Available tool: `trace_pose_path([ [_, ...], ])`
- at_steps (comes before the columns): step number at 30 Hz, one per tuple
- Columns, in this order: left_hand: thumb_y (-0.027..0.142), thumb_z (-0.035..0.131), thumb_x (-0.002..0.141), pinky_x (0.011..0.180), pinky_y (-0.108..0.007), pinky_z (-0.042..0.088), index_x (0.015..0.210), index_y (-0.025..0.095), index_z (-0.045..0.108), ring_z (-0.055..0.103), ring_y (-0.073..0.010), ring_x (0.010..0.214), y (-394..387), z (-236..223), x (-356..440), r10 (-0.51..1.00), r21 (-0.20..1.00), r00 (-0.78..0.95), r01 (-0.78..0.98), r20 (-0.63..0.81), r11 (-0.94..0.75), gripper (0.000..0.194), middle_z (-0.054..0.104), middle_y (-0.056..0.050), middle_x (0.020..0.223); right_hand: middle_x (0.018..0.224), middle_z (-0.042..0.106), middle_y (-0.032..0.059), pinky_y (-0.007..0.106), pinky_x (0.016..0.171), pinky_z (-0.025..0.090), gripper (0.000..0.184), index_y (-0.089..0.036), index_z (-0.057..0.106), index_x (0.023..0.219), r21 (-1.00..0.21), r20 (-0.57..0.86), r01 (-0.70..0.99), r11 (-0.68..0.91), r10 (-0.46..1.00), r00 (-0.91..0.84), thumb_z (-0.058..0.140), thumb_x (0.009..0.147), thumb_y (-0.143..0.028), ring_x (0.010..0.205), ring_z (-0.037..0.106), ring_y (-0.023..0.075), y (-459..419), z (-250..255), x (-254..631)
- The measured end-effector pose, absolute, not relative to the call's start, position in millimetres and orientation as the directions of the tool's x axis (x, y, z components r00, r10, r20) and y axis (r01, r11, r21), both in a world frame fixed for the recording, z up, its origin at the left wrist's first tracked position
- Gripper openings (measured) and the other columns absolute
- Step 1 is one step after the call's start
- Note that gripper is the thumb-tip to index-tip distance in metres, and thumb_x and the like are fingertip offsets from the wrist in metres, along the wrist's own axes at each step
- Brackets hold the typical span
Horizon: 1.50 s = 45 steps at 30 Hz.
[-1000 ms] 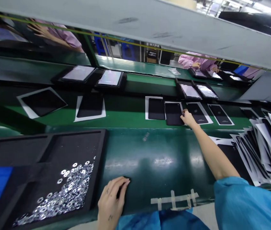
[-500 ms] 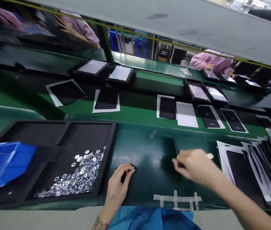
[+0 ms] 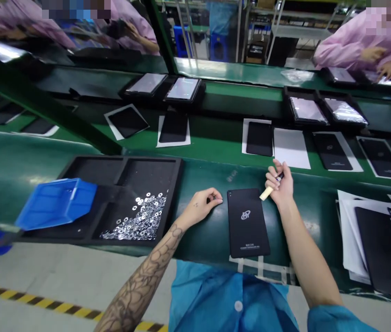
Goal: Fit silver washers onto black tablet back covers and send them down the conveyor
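Black panel (image 3: pixel 248 233) brought nearer, left hand (image 3: pixel 202 205) pinched, right hand (image 3: pixel 283 186) gripping stick (image 3: pixel 266 192)

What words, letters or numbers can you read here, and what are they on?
Front middle black panel: white logo, maybe "HY"; print underneath too small to read.
Two black panels at right on the green belt: pale marks, too small to read.
Green bench: faint pale mark, too blurred to read.

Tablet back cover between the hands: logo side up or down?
Logo side up: the tablet back cover lies on the green bench, its pale logo and lettering showing.
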<state>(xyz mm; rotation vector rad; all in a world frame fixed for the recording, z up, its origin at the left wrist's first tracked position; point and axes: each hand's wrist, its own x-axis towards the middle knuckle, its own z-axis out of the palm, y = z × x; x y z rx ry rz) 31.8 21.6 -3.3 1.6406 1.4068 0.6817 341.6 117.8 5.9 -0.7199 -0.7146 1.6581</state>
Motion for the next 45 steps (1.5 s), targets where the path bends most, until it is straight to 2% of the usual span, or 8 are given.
trace_pose_path([
  [7, 0.035, 0.073, 0.094, 0.075, -0.029, 0.049, 0.097, 0.019, 0.080, 0.063, -0.0163, 0.077, 71, 4, 52, 0.924, 0.770, 0.316, 0.637, -0.215, -0.039, 0.017, 0.078, -0.005, 0.100, 0.067, 0.037, -0.0083, 0.016, 0.037, 0.013, 0.031, -0.022, 0.070, 0.091, -0.632, -0.151, -0.736, -0.243, 0.970, -0.190, 0.088, 0.083, -0.046, 0.049, 0.016, 0.0053, 121, -22, 347],
  [12, 0.032, 0.074, 0.094, 0.076, -0.030, 0.048, 0.095, 0.019, 0.081, 0.061, -0.0150, 0.077, 86, 5, 58, 0.902, 0.702, 0.327, 0.712, -0.282, -0.038, 0.015, 0.075, -0.006, 0.103, 0.064, 0.037, -0.0076, 0.021, 0.038, 0.013, 0.032, -0.024, 0.067, 0.088, -0.679, -0.190, -0.694, -0.239, 0.971, -0.149, 0.081, 0.087, -0.052, 0.048, 0.017, 0.0066, 123, -19, 343],
  [18, 0.039, 0.073, 0.095, 0.075, -0.029, 0.050, 0.095, 0.018, 0.080, 0.063, -0.0154, 0.081, 94, 12, 52, 0.837, 0.705, 0.411, 0.708, -0.362, -0.044, 0.023, 0.073, -0.007, 0.104, 0.064, 0.037, -0.0069, 0.022, 0.038, 0.015, 0.036, -0.025, 0.064, 0.089, -0.716, -0.175, -0.659, -0.231, 0.973, -0.152, 0.077, 0.093, -0.058, 0.046, 0.019, 0.0064, 125, -22, 340],
  [29, 0.031, 0.070, 0.096, 0.081, -0.031, 0.049, 0.094, 0.017, 0.076, 0.061, -0.0165, 0.086, 89, 10, 56, 0.854, 0.687, 0.406, 0.722, -0.325, -0.082, 0.015, 0.067, -0.007, 0.103, 0.065, 0.038, -0.0060, 0.021, 0.038, 0.018, 0.036, -0.025, 0.064, 0.087, -0.749, -0.176, -0.618, -0.239, 0.971, -0.162, 0.076, 0.094, -0.059, 0.047, 0.020, 0.0069, 125, -22, 335],
  [32, 0.029, 0.076, 0.093, 0.082, -0.032, 0.047, 0.094, 0.018, 0.071, 0.060, -0.0179, 0.088, 98, 10, 57, 0.851, 0.619, 0.402, 0.776, -0.337, -0.122, 0.012, 0.065, -0.005, 0.101, 0.066, 0.038, -0.0061, 0.021, 0.038, 0.020, 0.036, -0.025, 0.063, 0.087, -0.763, -0.194, -0.598, -0.246, 0.969, -0.151, 0.075, 0.095, -0.058, 0.046, 0.022, 0.0067, 124, -22, 334],
  [36, 0.033, 0.090, 0.081, 0.077, -0.029, 0.041, 0.099, 0.019, 0.065, 0.058, -0.0184, 0.087, 124, 13, 62, 0.805, 0.485, 0.396, 0.860, -0.441, -0.157, 0.034, 0.063, -0.002, 0.099, 0.065, 0.040, -0.0063, 0.022, 0.038, 0.018, 0.031, -0.025, 0.065, 0.089, -0.726, -0.167, -0.638, -0.257, 0.966, -0.199, 0.077, 0.094, -0.053, 0.045, 0.022, 0.0057, 123, -20, 337],
  [40, 0.035, 0.096, 0.074, 0.074, -0.028, 0.037, 0.100, 0.020, 0.063, 0.056, -0.0179, 0.086, 150, 21, 73, 0.730, 0.375, 0.458, 0.880, -0.507, -0.292, 0.044, 0.062, -0.002, 0.102, 0.063, 0.040, -0.0072, 0.020, 0.035, 0.014, 0.030, -0.025, 0.064, 0.090, -0.689, -0.184, -0.661, -0.299, 0.953, -0.239, 0.077, 0.092, -0.051, 0.045, 0.017, 0.0069, 118, -12, 342],
  [45, 0.038, 0.095, 0.072, 0.073, -0.028, 0.036, 0.101, 0.022, 0.062, 0.058, -0.0178, 0.090, 166, 35, 89, 0.578, 0.341, 0.629, 0.773, -0.519, -0.535, 0.047, 0.061, -0.003, 0.118, 0.050, 0.026, -0.0096, 0.019, 0.034, 0.018, 0.048, -0.024, 0.045, 0.070, -0.658, -0.122, -0.679, -0.326, 0.936, -0.331, 0.076, 0.095, -0.049, 0.039, 0.014, 0.0070, 104, 12, 328],
])
